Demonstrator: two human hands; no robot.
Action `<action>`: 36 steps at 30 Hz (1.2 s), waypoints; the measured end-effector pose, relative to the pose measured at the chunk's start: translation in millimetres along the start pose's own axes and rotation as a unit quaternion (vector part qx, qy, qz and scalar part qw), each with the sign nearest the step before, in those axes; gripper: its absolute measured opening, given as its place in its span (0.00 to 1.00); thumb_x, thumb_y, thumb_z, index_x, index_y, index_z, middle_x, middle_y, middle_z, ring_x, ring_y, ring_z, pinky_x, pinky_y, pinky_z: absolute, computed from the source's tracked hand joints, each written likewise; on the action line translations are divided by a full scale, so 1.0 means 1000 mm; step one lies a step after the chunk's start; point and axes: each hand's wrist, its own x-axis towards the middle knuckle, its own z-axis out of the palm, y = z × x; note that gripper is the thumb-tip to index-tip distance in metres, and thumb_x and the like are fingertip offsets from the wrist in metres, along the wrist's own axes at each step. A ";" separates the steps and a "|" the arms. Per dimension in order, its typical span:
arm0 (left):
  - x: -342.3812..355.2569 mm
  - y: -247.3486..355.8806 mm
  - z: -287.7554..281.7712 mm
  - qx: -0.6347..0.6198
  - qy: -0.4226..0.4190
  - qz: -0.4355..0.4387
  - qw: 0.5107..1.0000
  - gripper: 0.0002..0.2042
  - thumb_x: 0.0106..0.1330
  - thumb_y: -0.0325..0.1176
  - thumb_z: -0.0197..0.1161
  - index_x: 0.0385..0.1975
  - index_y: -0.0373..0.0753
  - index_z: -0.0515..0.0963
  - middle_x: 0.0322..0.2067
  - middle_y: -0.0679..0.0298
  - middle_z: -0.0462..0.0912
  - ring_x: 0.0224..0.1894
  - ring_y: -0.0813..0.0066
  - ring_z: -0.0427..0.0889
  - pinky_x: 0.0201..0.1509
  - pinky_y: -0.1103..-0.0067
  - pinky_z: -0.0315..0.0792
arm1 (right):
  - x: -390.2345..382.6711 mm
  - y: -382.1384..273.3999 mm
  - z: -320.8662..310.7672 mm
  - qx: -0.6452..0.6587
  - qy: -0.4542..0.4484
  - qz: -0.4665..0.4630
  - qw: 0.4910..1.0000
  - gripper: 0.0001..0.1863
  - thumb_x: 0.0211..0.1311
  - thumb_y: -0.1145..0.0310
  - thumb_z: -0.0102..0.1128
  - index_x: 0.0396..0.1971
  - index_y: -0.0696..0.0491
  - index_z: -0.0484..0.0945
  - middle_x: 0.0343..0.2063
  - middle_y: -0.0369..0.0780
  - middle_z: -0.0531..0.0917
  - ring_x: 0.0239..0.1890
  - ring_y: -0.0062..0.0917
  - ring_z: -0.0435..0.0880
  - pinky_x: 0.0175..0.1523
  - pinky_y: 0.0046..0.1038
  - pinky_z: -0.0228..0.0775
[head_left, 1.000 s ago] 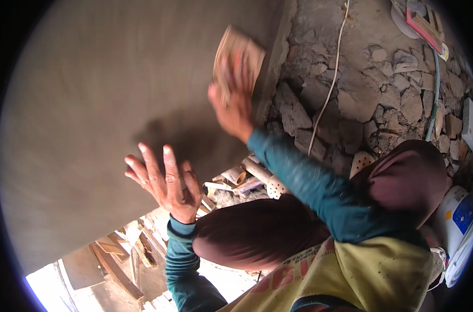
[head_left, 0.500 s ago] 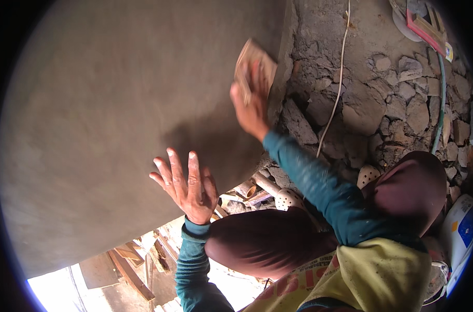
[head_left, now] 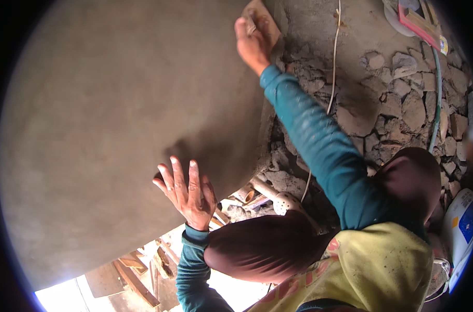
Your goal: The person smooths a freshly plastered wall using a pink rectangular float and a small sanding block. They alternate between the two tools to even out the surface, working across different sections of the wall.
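A large grey plastered surface [head_left: 106, 114] fills the upper left. My right hand [head_left: 254, 44] is closed on the handle of a pale wooden float [head_left: 268, 23], which lies against that surface near its right edge. My left hand [head_left: 189, 195] is open, fingers spread, over the lower part of the surface and casting a shadow there; whether it touches, I cannot tell.
Broken stone rubble [head_left: 403, 99] lies right of the plaster, crossed by a white cord [head_left: 334, 67] and a green hose [head_left: 436, 104]. A pink-edged tool [head_left: 418, 26] sits top right, a white-and-blue container [head_left: 461, 223] beside my knee [head_left: 413, 182]. Wood scraps [head_left: 135, 281] lie below.
My right hand and the float have moved up along the plaster's right edge, stretching my arm out. My left hand has shifted right and slightly down in view, still spread.
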 end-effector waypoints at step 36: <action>-0.003 -0.007 0.021 -0.022 -0.055 0.036 0.998 0.26 0.69 0.25 0.68 0.67 0.47 0.82 0.77 0.49 0.69 0.82 0.43 0.60 0.82 0.42 0.50 | -0.085 0.050 -0.001 -0.005 -0.098 0.083 0.992 0.47 0.83 0.37 0.38 0.82 0.62 0.49 0.82 0.62 0.46 0.85 0.53 0.43 0.87 0.50 0.35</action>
